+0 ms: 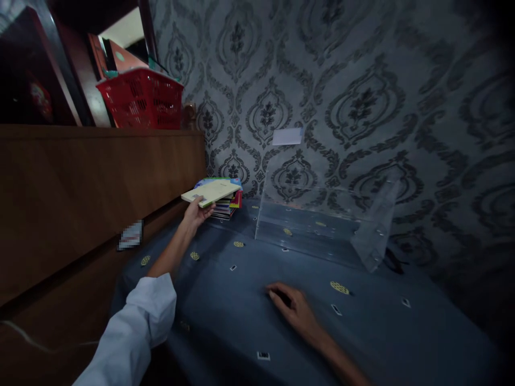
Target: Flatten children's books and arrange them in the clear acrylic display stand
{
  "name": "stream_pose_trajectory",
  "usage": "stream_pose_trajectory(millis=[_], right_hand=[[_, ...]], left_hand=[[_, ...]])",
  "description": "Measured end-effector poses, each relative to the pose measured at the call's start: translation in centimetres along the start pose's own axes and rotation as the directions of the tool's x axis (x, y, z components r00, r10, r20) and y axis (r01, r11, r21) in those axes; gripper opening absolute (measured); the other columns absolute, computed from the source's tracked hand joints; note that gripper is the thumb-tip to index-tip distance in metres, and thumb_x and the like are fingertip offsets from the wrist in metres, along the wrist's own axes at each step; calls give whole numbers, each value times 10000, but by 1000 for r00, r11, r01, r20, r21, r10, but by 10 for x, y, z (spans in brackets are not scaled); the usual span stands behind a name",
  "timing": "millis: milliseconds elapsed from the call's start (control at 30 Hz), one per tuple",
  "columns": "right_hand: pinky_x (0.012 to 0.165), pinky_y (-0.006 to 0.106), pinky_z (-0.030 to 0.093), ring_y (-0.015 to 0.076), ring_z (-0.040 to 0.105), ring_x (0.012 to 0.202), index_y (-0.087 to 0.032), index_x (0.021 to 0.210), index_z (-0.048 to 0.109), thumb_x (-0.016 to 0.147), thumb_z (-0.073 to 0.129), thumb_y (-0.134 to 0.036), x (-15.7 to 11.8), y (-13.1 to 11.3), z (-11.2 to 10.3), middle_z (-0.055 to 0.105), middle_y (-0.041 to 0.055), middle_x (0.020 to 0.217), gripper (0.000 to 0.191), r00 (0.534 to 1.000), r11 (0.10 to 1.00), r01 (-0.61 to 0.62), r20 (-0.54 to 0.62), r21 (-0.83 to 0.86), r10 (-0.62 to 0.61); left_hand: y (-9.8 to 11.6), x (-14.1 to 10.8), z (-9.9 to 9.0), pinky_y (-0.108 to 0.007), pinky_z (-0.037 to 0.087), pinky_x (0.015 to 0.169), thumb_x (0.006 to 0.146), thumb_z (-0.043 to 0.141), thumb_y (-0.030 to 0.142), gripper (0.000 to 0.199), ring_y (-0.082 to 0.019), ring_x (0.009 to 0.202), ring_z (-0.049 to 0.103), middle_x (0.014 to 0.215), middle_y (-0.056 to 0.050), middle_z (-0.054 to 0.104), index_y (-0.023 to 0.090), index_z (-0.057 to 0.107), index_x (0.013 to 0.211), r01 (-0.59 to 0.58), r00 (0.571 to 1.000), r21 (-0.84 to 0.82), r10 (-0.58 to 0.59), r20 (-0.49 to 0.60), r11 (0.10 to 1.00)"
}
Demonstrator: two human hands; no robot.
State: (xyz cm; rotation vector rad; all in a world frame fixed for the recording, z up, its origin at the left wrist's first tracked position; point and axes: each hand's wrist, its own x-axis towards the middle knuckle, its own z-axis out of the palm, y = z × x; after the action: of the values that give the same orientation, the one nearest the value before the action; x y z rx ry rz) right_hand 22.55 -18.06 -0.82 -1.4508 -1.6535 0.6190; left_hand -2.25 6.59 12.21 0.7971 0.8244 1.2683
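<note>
Pale yellow and thin, a book [219, 188] is gripped in the left hand [195, 215], the thumb on top and the fingers underneath. It lies over a stack of books [226, 210], slanted across the pile; whether it rests its weight there cannot be told. As far as progress shows, the other books are already piled together, while this one is at the stack but not released or squared with it. The right hand [300, 315] is loosely curled, partly open, with nothing visible in it, above the blue cloth-covered surface [225, 300]. Beyond it stands a clear plastic holder [309, 236], apart from the stack. To the left, a wooden cabinet [88, 177] carries a red plastic basket [147, 102]; patterned wallpaper [298, 107] rises behind.
</note>
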Motion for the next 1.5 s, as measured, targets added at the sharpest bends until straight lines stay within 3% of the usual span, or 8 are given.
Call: stream_pose_trajectory(millis=[233,400,500,567,633,1000,1233,1500], right_hand=[[775,394,554,272,703,864,-198,994,752,818,621,-627,5,-1,-5,765,90,908,481,998,980,-61,-7,187,63],[785,377,590,294,716,1026,-231,1057,727,698,752,-686,14,4,-10,746,115,1111,580,973,785,-188,2,590,232],[886,447,597,314,698,1121,-254,1047,708,731,691,-733,19,12,-15,732,121,1174,575,956,634,-243,70,734,285],[919,483,595,317,707,1106,-257,1003,689,785,588,-769,22,18,-18,748,126,1109,565,951,596,-267,107,757,290],[902,492,608,313,726,1054,-265,997,664,821,541,-753,25,24,-18,761,121,1014,533,946,578,-282,123,766,299],[717,353,649,210,748,750,-244,970,614,656,824,-195,26,30,-1,766,15,817,381,935,487,-197,14,851,354],[695,357,639,207,721,688,-251,996,595,571,816,-202,28,34,17,701,-43,653,482,924,498,-94,-110,862,366],[669,332,612,207,708,708,-238,980,585,494,833,-241,22,30,17,693,-32,657,546,932,476,-75,-108,876,346]], left_hand=[[-37,-41,-2,-256,595,592,888,581,286,312,-185,670,727,800,-97,739,104,584,1141,-87,993,111,76,94,990],[-92,-109,-33,-452,611,877,837,618,236,340,-308,1045,702,1078,-104,751,134,645,1160,-266,961,328,223,162,907],[-111,-141,-48,-475,393,1172,849,567,148,481,-285,1370,505,1409,-68,614,216,614,1323,-609,780,582,278,560,538],[-120,-154,-53,-463,249,1247,855,562,121,604,-257,1491,343,1561,-51,458,270,526,1439,-796,596,578,69,800,178],[-127,-161,-53,-472,218,1253,865,602,158,669,-272,1527,262,1613,-65,370,285,447,1504,-839,542,545,-109,834,0],[-128,-165,-54,-418,231,1238,876,712,449,637,-260,1498,332,1592,-61,410,303,512,1463,-777,616,625,-114,779,73],[-130,-162,-54,-384,259,1218,977,522,480,521,-239,1453,402,1540,-101,480,217,554,1427,-682,728,729,-45,684,59],[-132,-159,-54,-402,309,1195,976,455,524,599,-277,1414,456,1528,-145,485,135,547,1422,-640,768,768,-1,640,-5]])
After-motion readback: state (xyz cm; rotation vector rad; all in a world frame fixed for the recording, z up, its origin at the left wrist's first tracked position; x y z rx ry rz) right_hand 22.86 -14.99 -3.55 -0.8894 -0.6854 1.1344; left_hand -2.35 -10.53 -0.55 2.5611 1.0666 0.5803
